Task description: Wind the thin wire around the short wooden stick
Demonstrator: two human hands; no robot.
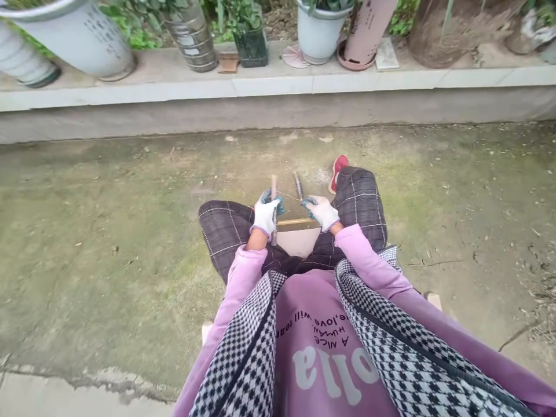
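My left hand, in a white and blue work glove, is wrapped around an upright stick with a pale wooden upper end and a darker lower end. From the stick a thin yellowish cord runs across to my right hand. That hand, gloved the same way, has its fingers closed around the cord. Just beyond my right fingers is a second, dark mottled stick; whether I touch it is unclear. Below the hands, between my knees, lies a flat pale board with a wooden edge.
A low tiled ledge crosses ahead, carrying several potted plants, including a white pot and a pink pot. Mossy concrete ground surrounds me. My red shoe shows beyond my right knee.
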